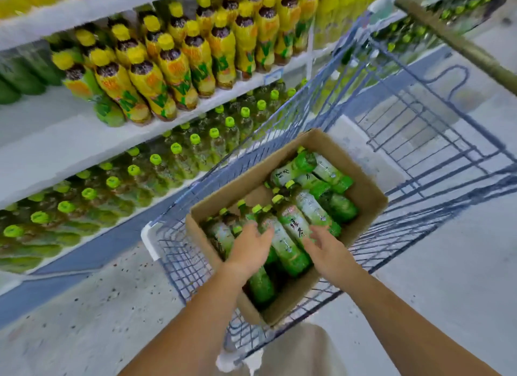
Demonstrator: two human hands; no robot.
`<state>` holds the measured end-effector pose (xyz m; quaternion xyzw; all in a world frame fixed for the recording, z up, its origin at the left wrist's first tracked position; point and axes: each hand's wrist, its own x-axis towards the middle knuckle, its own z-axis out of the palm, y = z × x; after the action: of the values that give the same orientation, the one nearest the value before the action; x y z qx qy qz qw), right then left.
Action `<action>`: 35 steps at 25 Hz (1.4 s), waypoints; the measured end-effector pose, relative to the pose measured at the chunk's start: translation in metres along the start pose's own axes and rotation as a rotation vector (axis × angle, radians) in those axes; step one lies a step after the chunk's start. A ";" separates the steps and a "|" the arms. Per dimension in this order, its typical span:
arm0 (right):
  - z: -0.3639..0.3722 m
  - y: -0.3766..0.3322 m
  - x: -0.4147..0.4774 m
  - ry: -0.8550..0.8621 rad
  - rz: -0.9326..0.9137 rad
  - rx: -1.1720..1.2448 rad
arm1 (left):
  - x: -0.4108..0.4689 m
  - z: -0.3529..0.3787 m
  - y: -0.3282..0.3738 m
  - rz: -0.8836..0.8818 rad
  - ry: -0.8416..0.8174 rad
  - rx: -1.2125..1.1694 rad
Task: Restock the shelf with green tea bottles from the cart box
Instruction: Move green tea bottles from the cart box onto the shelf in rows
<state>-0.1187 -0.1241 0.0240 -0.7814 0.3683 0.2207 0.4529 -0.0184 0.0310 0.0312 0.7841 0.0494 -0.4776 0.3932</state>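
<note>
Head view shows both your bare forearms reaching forward and down into the cardboard box, which sits in the wire cart. Your left hand is palm down, back of the hand toward the camera, with its fingers spread and nearly straight. They rest on the bottles at the near left of the box. Your right hand mirrors it from the other side, wrist angled inward, and its fingers lie extended against a bottle's label. Neither hand is closed round anything; both sets of fingers are loose and apart, touching rather than clasping.

One green tea bottle lies on its side directly between your two hands, cap pointing away from you, and your fingertips meet its flanks on either side. More green tea bottles lie beyond your fingertips, heaped toward the far end of the box, and another lies under your left wrist.

Well off to the left of your left hand stands the shelf. Its lower tier carries rows of upright green-capped bottles. The tier above holds yellow-capped bottles, with bare board to their left. Speckled floor shows beneath your left forearm.
</note>
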 end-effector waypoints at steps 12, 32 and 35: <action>0.020 0.063 0.134 0.023 -0.022 -0.418 | 0.118 0.103 -0.053 -0.268 0.237 -0.230; 0.027 0.057 0.146 0.101 -0.049 -0.440 | 0.115 0.081 -0.066 -0.185 0.132 -0.437; 0.023 0.055 0.147 0.075 -0.005 -0.201 | 0.114 0.069 -0.070 -0.168 0.016 -0.478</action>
<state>-0.0686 -0.1764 -0.1171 -0.8314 0.3592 0.2258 0.3587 -0.0381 -0.0009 -0.1142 0.6658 0.2292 -0.4770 0.5260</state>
